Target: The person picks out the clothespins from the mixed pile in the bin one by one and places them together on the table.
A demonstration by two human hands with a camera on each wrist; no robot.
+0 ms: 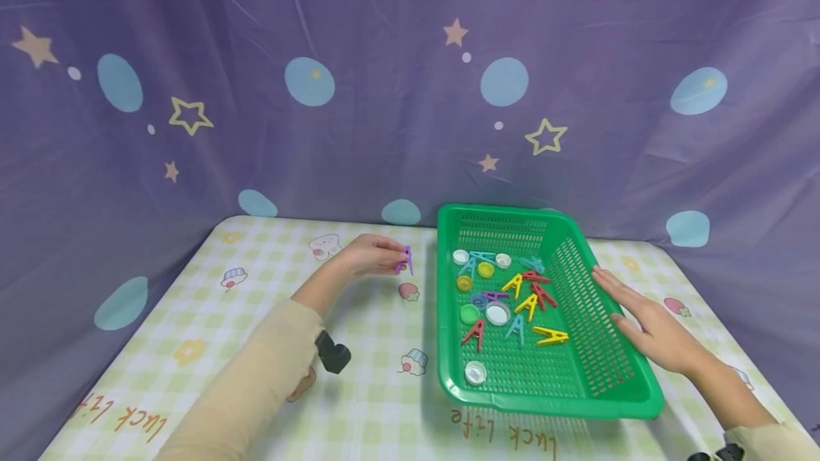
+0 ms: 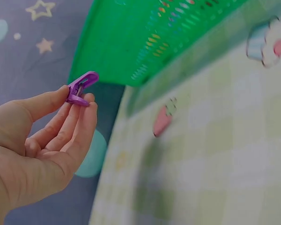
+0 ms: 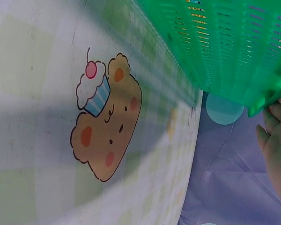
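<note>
Between thumb and fingertips, my left hand (image 1: 374,256) pinches a purple clothespin (image 1: 408,260) above the table, just left of the green basket (image 1: 448,368). In the left wrist view the purple clothespin (image 2: 79,91) points up toward the basket wall. My right hand (image 1: 660,329) lies along the basket's right rim, its fingers fairly straight and touching the edge. Inside the basket are several clothespins, among them a yellow clothespin (image 1: 549,336), a red clothespin (image 1: 475,334) and a blue clothespin (image 1: 516,329). Several bottle caps lie there too, including a green cap (image 1: 470,314) and a white cap (image 1: 497,313).
A checked tablecloth (image 1: 378,390) with printed cupcakes and strawberries covers the table under the basket. Behind the table's back edge hangs a purple curtain (image 1: 397,126) with stars and blue ovals. Its folds also rise at the left side.
</note>
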